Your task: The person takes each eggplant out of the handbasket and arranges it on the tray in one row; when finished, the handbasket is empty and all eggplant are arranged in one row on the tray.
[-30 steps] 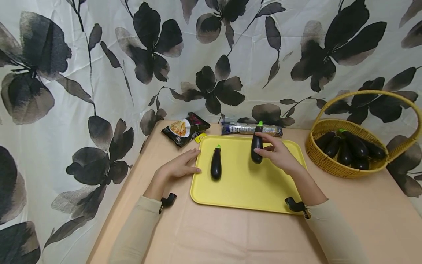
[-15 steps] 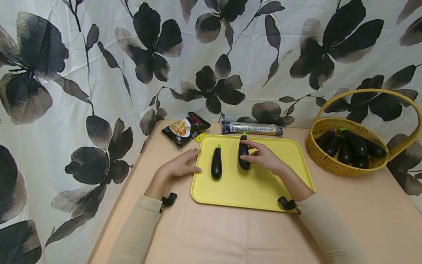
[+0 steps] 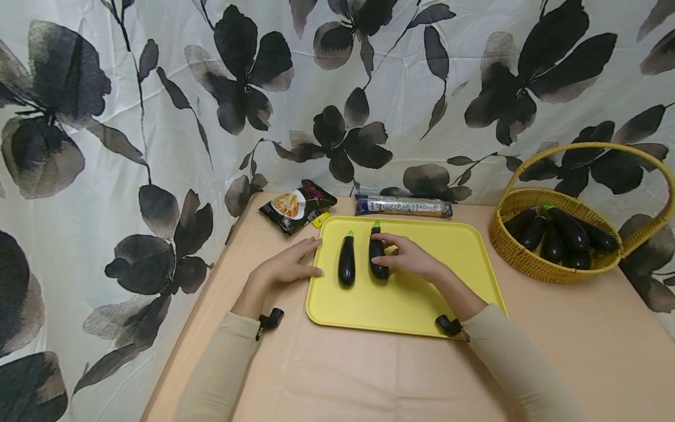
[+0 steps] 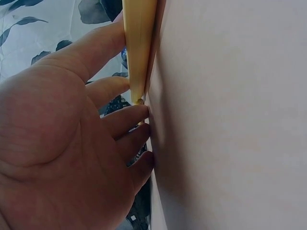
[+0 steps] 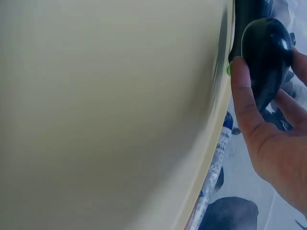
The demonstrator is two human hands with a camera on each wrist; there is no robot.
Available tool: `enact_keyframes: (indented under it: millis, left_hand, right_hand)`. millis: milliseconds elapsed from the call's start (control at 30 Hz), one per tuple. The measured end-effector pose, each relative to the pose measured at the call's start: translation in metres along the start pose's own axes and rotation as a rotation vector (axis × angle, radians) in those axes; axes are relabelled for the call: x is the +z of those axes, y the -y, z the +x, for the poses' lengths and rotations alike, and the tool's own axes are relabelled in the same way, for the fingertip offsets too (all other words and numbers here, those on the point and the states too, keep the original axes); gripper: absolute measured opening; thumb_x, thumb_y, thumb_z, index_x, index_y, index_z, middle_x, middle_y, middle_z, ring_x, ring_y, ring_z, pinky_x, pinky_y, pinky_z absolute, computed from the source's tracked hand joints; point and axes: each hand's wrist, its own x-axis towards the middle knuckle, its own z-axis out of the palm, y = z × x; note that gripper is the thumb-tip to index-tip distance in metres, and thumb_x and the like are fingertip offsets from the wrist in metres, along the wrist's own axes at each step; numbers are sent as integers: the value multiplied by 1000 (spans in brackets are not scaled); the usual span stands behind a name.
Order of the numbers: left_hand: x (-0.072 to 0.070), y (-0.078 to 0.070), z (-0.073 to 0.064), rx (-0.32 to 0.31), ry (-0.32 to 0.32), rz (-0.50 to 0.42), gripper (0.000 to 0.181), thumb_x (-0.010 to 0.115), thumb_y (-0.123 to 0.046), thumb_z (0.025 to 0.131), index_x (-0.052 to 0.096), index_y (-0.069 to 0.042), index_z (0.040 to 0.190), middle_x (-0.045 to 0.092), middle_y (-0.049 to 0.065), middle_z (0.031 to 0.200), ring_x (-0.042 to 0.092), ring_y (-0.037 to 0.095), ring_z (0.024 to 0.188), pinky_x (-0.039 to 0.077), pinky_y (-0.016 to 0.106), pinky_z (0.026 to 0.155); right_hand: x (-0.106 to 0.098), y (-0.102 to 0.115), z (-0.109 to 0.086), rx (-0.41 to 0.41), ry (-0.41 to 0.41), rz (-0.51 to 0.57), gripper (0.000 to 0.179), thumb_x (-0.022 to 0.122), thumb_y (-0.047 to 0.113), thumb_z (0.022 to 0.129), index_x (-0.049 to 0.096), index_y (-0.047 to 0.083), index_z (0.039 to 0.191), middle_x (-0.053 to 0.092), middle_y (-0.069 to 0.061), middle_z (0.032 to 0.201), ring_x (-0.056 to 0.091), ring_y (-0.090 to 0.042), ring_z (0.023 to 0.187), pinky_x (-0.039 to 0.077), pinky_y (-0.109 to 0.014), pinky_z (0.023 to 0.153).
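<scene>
A yellow tray (image 3: pixel 369 310) lies on the table with one eggplant (image 3: pixel 346 264) on its left part, green stem end pointing away. Just to the right of it, my right hand (image 3: pixel 413 258) grips a second eggplant (image 3: pixel 376 249) between thumb and fingers, roughly parallel to the first. Whether the held one touches the tray I cannot tell. In the right wrist view, the held eggplant (image 5: pixel 266 57) shows its rounded end, and part of the other is behind it. My left hand (image 3: pixel 282 266) touches the tray's left edge with fairly straight fingers; in the left wrist view its fingertips meet the tray's side (image 4: pixel 139 43).
A wicker basket (image 3: pixel 527 266) with a tall handle holds several eggplants at the right. Behind the tray lie a black snack packet (image 3: pixel 297 205) and a long clear-wrapped package (image 3: pixel 403 206). A floral curtain (image 3: pixel 337 76) hangs behind the table.
My right hand has carried its eggplant leftward and a little nearer to me, from the tray's upper right to beside the first eggplant. The left hand stays at the tray edge.
</scene>
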Motion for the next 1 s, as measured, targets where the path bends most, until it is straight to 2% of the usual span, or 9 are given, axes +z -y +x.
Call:
enact_keyframes:
  millis: [167,433,767,1000]
  left_hand:
    - [-1,0,1,9,1,8,89,72,-44,98,26,-12,167,18,17,174,11,35,162,12,51,132]
    - [-1,0,1,1,2,3,89,72,-45,97,26,-12,167,17,17,174,11,34,162,11,51,133]
    - [-1,-2,-1,-5,-4,4,90,72,-44,98,25,-12,167,17,18,174,12,36,162,12,53,132]
    - [-1,-3,-1,-8,4,10,89,72,-44,98,25,-12,167,16,18,174,11,36,162,11,51,132]
  right_hand:
    - [7,2,5,-4,19,-6,68,73,20,99,42,9,159,46,-27,137,64,-23,82,59,-38,72]
    - [15,5,13,15,52,-72,67,74,25,99,45,14,158,47,-24,136,60,-22,72,54,-34,66]
    - [19,10,15,18,68,-93,65,74,24,98,47,13,157,51,-22,132,60,-23,80,58,-35,69]
    - [21,14,13,23,77,-55,67,73,23,99,45,11,158,51,-24,130,61,-27,75,58,-38,67]
